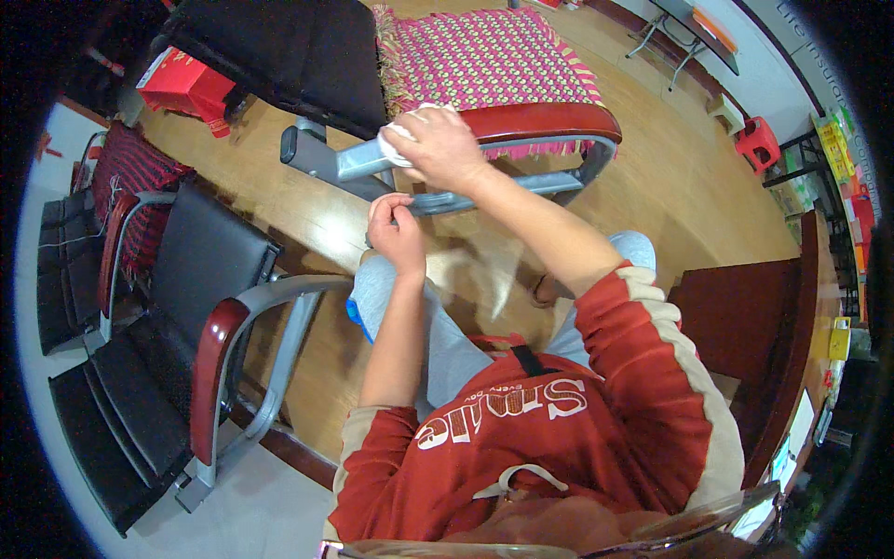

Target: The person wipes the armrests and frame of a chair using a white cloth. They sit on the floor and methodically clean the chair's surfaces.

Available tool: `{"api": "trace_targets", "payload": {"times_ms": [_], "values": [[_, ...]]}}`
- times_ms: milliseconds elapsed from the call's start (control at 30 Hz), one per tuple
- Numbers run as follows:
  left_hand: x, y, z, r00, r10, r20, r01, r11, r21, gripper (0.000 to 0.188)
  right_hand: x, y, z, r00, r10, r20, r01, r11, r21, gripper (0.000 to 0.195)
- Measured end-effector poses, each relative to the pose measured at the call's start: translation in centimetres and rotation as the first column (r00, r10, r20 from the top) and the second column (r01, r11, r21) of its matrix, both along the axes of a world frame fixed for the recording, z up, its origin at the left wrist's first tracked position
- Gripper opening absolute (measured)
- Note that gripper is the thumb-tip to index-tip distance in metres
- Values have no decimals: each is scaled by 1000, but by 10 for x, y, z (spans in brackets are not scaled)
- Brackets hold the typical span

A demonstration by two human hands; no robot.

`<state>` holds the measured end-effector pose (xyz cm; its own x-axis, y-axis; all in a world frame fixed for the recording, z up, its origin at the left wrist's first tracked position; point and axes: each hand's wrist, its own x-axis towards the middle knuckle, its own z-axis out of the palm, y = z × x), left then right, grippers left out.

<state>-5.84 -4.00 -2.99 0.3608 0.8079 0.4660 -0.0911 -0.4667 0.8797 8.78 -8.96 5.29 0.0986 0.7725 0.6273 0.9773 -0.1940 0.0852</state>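
Note:
My right hand is closed over a white cloth, pressed on the grey metal armrest frame of a chair, just beside the red glossy armrest pad. Lower and to the left, my left hand is by the end of the frame's lower grey bar, its fingers curled; whether it grips the bar cannot be told. Behind the armrest lies a pink and cream woven seat cover, next to a black chair back or seat.
Black chairs with red armrests stand at the left, one with a striped cover. A red box lies at the upper left. A dark red wooden desk is at the right, a red plastic stool beyond it.

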Motion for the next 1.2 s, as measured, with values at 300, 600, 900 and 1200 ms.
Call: {"api": "trace_targets", "payload": {"times_ms": [300, 600, 900, 1200], "values": [[-4, -6, 10, 997, -75, -29, 78, 989, 128, 11, 116, -159, 4, 997, -72, 15, 73, 993, -93, 71], [55, 31, 73, 984, -59, -169, 158, 729, 666, 31, 137, -179, 33, 999, -14, -42, 0, 951, -310, 85], [90, 48, 64, 893, -10, -451, 300, 758, 579, 33, 104, -120, 25, 997, 63, -45, -73, 953, -293, 84], [91, 55, 58, 930, -6, -367, 242, 763, 600, 30, 50, -61, 15, 996, 66, -53, -73, 988, -139, 73]]}}
